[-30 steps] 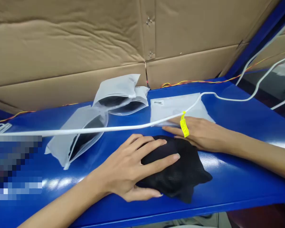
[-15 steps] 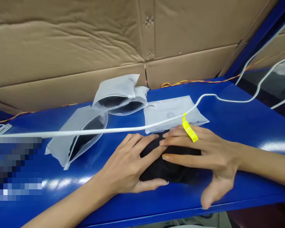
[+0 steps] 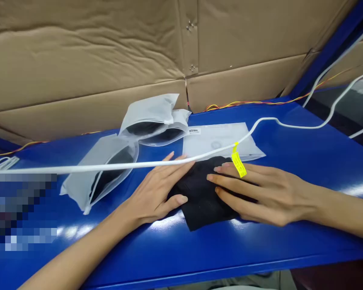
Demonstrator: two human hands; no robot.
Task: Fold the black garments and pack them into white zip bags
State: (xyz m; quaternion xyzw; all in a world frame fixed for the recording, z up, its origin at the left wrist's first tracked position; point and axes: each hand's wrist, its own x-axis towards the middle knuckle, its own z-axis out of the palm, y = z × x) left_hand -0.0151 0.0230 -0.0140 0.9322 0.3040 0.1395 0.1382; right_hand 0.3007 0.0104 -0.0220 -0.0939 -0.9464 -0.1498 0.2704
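Note:
A folded piece of black cloth [image 3: 202, 201] lies on the blue table, between and partly under both hands. My left hand [image 3: 157, 193] rests along its left edge with the fingers stretched out and the thumb apart. From the right, my right hand [image 3: 260, 191] lies over the cloth, fingers extended flat and its thumb hidden. Just behind the cloth is a flat frosted zip bag [image 3: 224, 139] with a barcode label [image 3: 195, 131]. A white cable [image 3: 151, 164] crosses in front of the view, and its yellow tag [image 3: 238, 163] overlaps the right fingers.
To the left lies an open frosted bag [image 3: 90, 161] with dark contents. Two more such bags, one frosted pouch [image 3: 151, 110] uppermost, overlap at the back against the cardboard wall [image 3: 109, 60]. Thin red and yellow wires [image 3: 245, 103] run along the blue table's [image 3: 290, 149] back edge.
My left hand has slid left and slightly away, uncovering more of the black cloth. My right hand has flattened, its thumb no longer visible, and the cloth now looks flatter and squarer.

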